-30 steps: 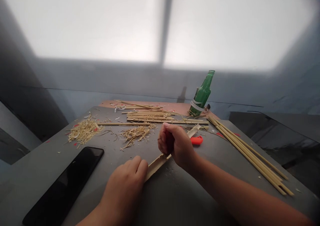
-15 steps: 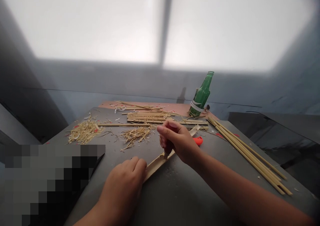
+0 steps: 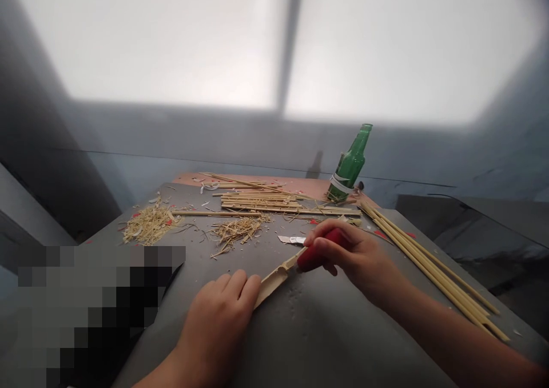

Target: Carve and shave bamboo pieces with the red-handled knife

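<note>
Two bare hands worked at the near part of the tabletop (image 3: 309,342); clock directions here were read from the tool's tip, 12 o'clock lying straight away from the person. At 8 o'clock the left hand (image 3: 221,319) was curled over the near end of a pale grooved strip (image 3: 270,288), which slanted from that grip toward 2 o'clock and passed behind the right hand (image 3: 347,250). That right hand, between 2 and 3 o'clock, had its fingers wrapped around a red-handled tool (image 3: 315,256), whose tip, too small to make out clearly, met or nearly met the strip by a raised ridge.

The step in hand looked like paring the strip at that ridge; the next move seemed to call for a firm left hold and a short, controlled stroke, directed away from the left fingers.

Long sticks (image 3: 429,266) lay at 3 o'clock, a knife blade (image 3: 297,240) at 12, loose shavings (image 3: 240,230) at 10, and shorter sticks (image 3: 261,204) at 11. Farthest, at 1 o'clock, a green bottle (image 3: 354,159) appeared tilted, wearing a white band (image 3: 341,184); no brand or lettering could be read on bottle, band or blade
</note>
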A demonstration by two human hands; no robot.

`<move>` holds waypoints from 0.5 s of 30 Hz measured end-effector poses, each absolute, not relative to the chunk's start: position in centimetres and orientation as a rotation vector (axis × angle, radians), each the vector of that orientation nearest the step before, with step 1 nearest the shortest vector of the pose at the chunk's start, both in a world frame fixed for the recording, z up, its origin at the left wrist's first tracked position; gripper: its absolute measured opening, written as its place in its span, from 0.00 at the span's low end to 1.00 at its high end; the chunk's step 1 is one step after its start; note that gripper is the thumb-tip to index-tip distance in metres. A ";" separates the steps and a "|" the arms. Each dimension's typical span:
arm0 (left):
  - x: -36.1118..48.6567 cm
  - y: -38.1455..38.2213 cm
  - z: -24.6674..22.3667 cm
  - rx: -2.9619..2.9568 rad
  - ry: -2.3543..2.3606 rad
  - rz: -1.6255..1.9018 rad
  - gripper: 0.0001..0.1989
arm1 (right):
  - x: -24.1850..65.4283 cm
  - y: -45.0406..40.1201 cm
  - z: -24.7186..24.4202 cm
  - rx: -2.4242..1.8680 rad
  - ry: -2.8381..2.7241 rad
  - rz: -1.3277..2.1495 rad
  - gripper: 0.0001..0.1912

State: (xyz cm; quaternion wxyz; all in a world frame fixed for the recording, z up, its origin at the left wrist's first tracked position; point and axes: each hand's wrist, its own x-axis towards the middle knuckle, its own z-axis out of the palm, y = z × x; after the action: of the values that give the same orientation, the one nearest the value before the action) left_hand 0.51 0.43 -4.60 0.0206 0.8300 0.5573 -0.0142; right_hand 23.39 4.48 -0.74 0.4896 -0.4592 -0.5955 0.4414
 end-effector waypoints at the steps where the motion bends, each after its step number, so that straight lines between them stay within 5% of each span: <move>1: 0.5 0.4 -4.6 2.594 1.724 -0.059 0.20 | 23.8 4.3 -1.1 -1.115 -1.368 1.068 0.21; 9: 0.6 0.1 -5.5 2.786 1.643 -0.090 0.24 | 25.9 3.0 -5.3 -1.040 -0.965 1.304 0.19; 15: 0.6 0.2 -5.6 2.803 1.637 -0.071 0.25 | 25.6 2.0 -6.0 -1.076 -1.128 1.126 0.17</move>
State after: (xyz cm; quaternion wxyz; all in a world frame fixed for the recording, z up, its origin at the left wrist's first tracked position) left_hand 0.59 0.19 -5.58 -0.0525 0.8622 0.5034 -0.0219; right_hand 25.58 2.01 -6.04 0.5722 -0.4589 -0.4810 0.4803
